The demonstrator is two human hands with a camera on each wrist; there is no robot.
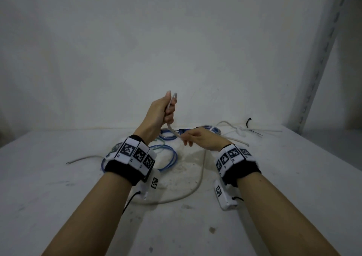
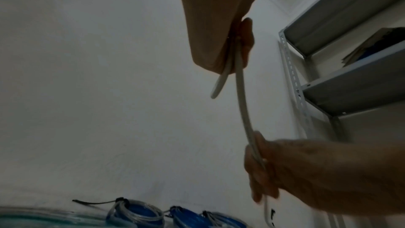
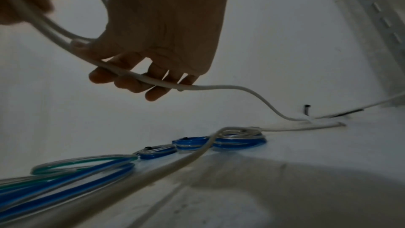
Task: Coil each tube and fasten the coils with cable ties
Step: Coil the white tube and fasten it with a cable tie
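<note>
Left hand is raised above the table, fist clenched around the white tube. A short end of the tube sticks out of the fist in the left wrist view; in the head view a small bend of it shows above the thumb. From the fist the tube runs down to the right hand, which sits lower and just to the right, fingers curled loosely round it, tube lying across the fingertips. Both hands grasping the same tube, short span between them.

Past the right hand the tube drops to the table. One run sweeps toward the person and loops round near the left wrist; in the right wrist view another white run trails to the back right, near a black cable tie lying by the wall.

Behind and below the hands: three small blue coils in a row by the wall, already bound with dark ties. Closer in, a loose blue tube lies in wide loops, with a green-tinted tube beside it. A thin grey strand lies on the table left of the left wrist; cannot tell what it is.

Metal shelf stands at the right.
</note>
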